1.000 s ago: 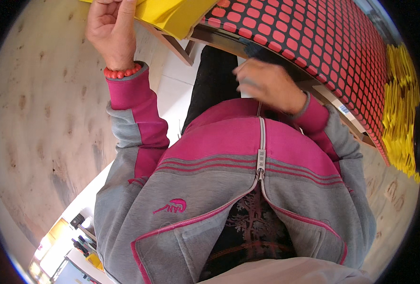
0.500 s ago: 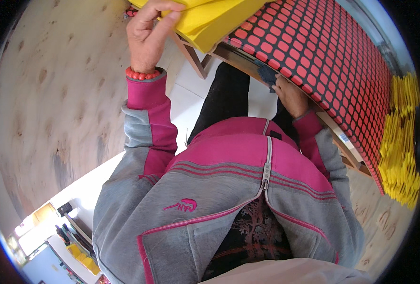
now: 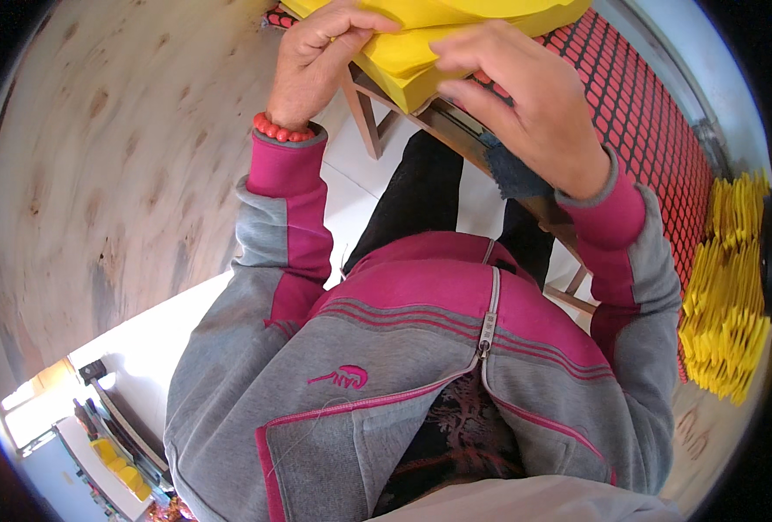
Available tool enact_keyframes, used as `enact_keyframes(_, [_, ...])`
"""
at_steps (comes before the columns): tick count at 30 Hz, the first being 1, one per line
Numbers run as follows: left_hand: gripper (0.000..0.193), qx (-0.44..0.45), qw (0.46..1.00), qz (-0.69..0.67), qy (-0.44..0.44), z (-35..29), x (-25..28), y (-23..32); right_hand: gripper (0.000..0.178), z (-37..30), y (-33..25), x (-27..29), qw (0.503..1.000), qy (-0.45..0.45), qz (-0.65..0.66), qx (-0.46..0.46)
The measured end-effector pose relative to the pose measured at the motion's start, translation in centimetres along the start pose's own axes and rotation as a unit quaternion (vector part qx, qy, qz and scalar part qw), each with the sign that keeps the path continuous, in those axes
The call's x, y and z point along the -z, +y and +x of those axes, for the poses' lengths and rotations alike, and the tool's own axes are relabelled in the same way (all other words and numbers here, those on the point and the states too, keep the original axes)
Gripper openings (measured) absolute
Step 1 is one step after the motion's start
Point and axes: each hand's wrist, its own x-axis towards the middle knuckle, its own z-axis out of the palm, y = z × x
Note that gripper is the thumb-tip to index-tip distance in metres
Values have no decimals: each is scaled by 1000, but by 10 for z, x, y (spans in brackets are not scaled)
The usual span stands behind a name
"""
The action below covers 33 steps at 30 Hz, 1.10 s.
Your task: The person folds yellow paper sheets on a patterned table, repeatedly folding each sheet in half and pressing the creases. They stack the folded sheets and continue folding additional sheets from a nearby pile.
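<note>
A pile of folded yellow sheet material (image 3: 473, 16), whether cloth or paper I cannot tell, lies at the top of the view on a table with a red-and-black patterned cover (image 3: 617, 78). My left hand (image 3: 321, 61) pinches the near left edge of the yellow sheet between thumb and fingers. My right hand (image 3: 534, 104), slightly blurred, hovers by the sheet's near right side, thumb and fingers apart with nothing between them. Below that hand, a dark blue cloth (image 3: 515, 172) hangs at the table's wooden edge.
Many yellow folded pieces (image 3: 727, 287) are stacked along the far right. A large pale wooden board (image 3: 116, 174) spans the left. Wooden table legs (image 3: 364, 117) stand before my knees. Yellow items (image 3: 120, 465) sit on a white surface at the lower left.
My right hand has risen from the dark cloth at the table edge to the yellow sheet. My left hand has shifted slightly right and down, still pinching the sheet.
</note>
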Motion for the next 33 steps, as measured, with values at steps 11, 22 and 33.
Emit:
enact_keyframes(11, [23, -21, 996, -79, -40, -2, 3, -3, 14, 13, 17, -24, 1000, -27, -2, -9])
enact_keyframes(22, [21, -35, 996, -44, -65, 0, 8, -5, 11, 13, 23, -26, 998, -24, 48, -29])
enact_keyframes(33, [23, -32, 996, -58, -66, -1, 10, -4, 11, 14, 22, -25, 997, 3, 64, -36])
